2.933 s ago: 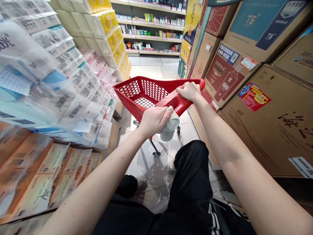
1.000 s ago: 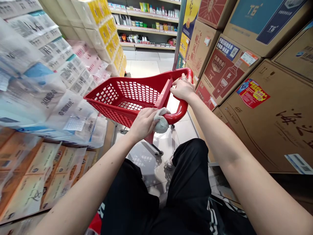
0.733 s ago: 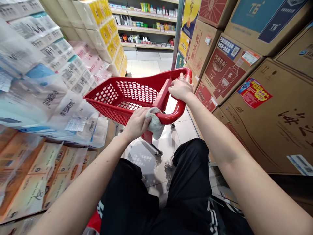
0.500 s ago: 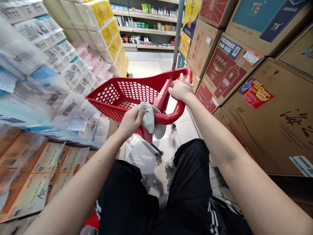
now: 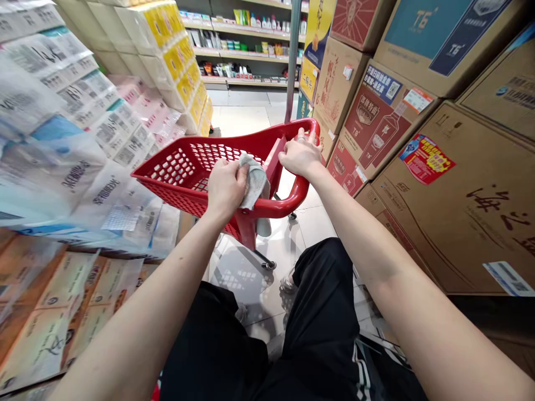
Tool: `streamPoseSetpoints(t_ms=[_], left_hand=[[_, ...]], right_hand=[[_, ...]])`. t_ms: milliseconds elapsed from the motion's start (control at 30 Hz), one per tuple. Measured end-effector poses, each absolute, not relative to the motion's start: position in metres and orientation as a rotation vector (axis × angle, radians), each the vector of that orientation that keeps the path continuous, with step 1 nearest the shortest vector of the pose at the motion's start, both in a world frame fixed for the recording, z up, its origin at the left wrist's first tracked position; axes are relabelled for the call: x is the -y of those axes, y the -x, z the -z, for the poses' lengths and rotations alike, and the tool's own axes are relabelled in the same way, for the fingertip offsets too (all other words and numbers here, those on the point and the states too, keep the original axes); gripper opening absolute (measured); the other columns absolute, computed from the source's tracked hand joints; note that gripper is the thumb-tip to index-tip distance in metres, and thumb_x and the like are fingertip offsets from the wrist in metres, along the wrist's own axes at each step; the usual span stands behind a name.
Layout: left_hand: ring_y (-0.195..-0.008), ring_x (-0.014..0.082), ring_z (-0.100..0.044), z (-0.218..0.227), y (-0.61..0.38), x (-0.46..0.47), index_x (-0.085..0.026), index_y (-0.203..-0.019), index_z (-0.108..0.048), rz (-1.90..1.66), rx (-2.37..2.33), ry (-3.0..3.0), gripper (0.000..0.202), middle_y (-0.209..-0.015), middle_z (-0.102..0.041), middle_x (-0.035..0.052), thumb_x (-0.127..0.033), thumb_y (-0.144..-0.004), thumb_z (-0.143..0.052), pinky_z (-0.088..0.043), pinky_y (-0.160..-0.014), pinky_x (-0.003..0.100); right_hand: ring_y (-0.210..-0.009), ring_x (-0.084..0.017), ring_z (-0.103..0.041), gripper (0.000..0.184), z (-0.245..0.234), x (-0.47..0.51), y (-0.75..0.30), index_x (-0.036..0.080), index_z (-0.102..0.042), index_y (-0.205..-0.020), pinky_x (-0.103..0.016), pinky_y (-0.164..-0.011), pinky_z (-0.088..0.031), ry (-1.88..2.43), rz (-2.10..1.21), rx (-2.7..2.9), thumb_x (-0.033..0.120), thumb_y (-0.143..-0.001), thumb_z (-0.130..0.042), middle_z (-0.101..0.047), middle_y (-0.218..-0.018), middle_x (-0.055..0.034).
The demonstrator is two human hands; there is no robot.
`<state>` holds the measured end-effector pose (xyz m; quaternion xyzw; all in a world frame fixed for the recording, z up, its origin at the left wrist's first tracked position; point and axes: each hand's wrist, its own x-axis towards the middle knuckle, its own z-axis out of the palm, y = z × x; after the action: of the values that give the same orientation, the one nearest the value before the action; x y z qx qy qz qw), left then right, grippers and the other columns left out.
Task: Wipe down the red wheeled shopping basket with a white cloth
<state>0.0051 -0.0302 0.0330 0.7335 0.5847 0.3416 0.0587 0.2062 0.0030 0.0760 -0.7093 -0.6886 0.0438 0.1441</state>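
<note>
A grey cloth (image 5: 253, 181) is held in the left hand (image 5: 225, 186), whose fingers are curled shut around it. The cloth is pressed against the near rim of a red plastic shopping cart (image 5: 179, 197), just where the perforated basket meets the handle (image 5: 288, 201). One end of the cloth is draped over the handle tube and hangs below it. The right hand (image 5: 297, 157) is closed on the far bend of the same handle, at the cart's right side, with the fingers wrapped over the tube.

To the left of the cart, wrapped tissue packs (image 5: 83, 161) are stacked high, blurred at the near edge, with yellow packs (image 5: 179, 55) further along. To the right of the cart, cardboard cartons (image 5: 460, 223) are piled, one of them marked with a red and yellow sticker (image 5: 425, 159). Beyond the cart, a grey pole (image 5: 292, 61) and a store shelf (image 5: 246, 53) set with small bottles are seen. Under the cart, pale floor tiles (image 5: 246, 120) and one cart wheel (image 5: 271, 265) are shown. Nearer than the cart, black trousers (image 5: 326, 312) with white side stripes and a shoe (image 5: 288, 284) are visible
</note>
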Motion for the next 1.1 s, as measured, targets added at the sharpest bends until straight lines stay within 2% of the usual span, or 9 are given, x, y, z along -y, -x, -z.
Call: streamPoseSetpoints(t_ms=[167,267,500,633,867,1000,1100], left_hand=[[-0.080,0.0208,-0.057,-0.036,-0.017,0.028,-0.019,-0.084,-0.061,-0.681,-1.756,-2.210,0.025,-0.082,-0.065,0.0064,-0.036,-0.092,-0.046,-0.040,-0.071,0.029],[-0.080,0.0219,-0.058,-0.037,-0.019,0.024,-0.018,-0.087,-0.062,-0.533,-1.718,-2.282,0.020,-0.085,-0.066,0.0075,-0.034,-0.089,-0.049,-0.040,-0.071,0.030],[-0.103,0.0276,-0.058,-0.035,-0.029,0.025,-0.016,-0.096,-0.061,-0.754,-1.892,-2.437,0.023,-0.108,-0.060,0.0149,-0.035,-0.092,-0.047,-0.045,-0.086,0.035],[-0.100,0.0269,-0.061,-0.037,-0.038,0.030,-0.019,-0.104,-0.057,-0.710,-1.927,-2.418,0.028,-0.107,-0.064,0.0132,-0.037,-0.097,-0.037,-0.045,-0.084,0.035],[-0.098,0.0290,-0.066,-0.034,-0.041,0.023,-0.016,-0.116,-0.052,-0.487,-1.909,-2.294,0.029,-0.103,-0.070,0.0150,-0.026,-0.095,-0.034,-0.047,-0.083,0.037],[-0.104,0.0309,-0.065,-0.034,-0.042,0.027,-0.014,-0.120,-0.050,-0.468,-1.793,-2.287,0.039,-0.109,-0.069,0.0173,-0.041,-0.096,-0.035,-0.048,-0.088,0.038],[-0.105,0.0317,-0.066,-0.034,-0.048,0.032,-0.008,-0.134,-0.037,-0.336,-1.725,-2.268,0.058,-0.112,-0.068,0.0196,-0.049,-0.094,-0.040,-0.048,-0.087,0.037]], right_hand=[[-0.145,-0.049,-0.017,0.050,-0.077,-0.002,-0.212,0.019,-0.066,-0.117,-0.082,-0.102,-0.019,2.035,-0.110,2.010,0.051,-0.087,-0.043,-0.020,-0.163,-0.0109],[-0.146,-0.048,-0.015,0.047,-0.076,0.000,-0.217,0.020,-0.067,-0.115,-0.081,-0.102,-0.020,2.017,-0.085,2.028,0.050,-0.087,-0.044,-0.022,-0.162,-0.0103],[-0.147,-0.045,-0.015,0.040,-0.074,0.004,-0.222,0.021,-0.069,-0.110,-0.080,-0.103,-0.020,1.985,-0.059,2.051,0.043,-0.087,-0.046,-0.025,-0.162,-0.0090],[-0.147,-0.044,-0.013,0.038,-0.075,0.003,-0.223,0.021,-0.070,-0.108,-0.080,-0.103,-0.020,1.970,-0.074,2.060,0.042,-0.086,-0.048,-0.026,-0.161,-0.0091],[-0.147,-0.044,-0.014,0.036,-0.075,0.005,-0.220,0.021,-0.072,-0.105,-0.079,-0.103,-0.023,1.934,-0.082,2.072,0.042,-0.086,-0.051,-0.028,-0.161,-0.0075],[-0.147,-0.044,-0.015,0.034,-0.075,0.005,-0.219,0.021,-0.072,-0.103,-0.078,-0.104,-0.025,1.924,-0.085,2.082,0.043,-0.086,-0.052,-0.028,-0.161,-0.0063],[-0.147,-0.044,-0.015,0.034,-0.076,0.006,-0.219,0.022,-0.072,-0.104,-0.078,-0.104,-0.025,1.920,-0.089,2.093,0.043,-0.087,-0.052,-0.026,-0.161,-0.0053]])
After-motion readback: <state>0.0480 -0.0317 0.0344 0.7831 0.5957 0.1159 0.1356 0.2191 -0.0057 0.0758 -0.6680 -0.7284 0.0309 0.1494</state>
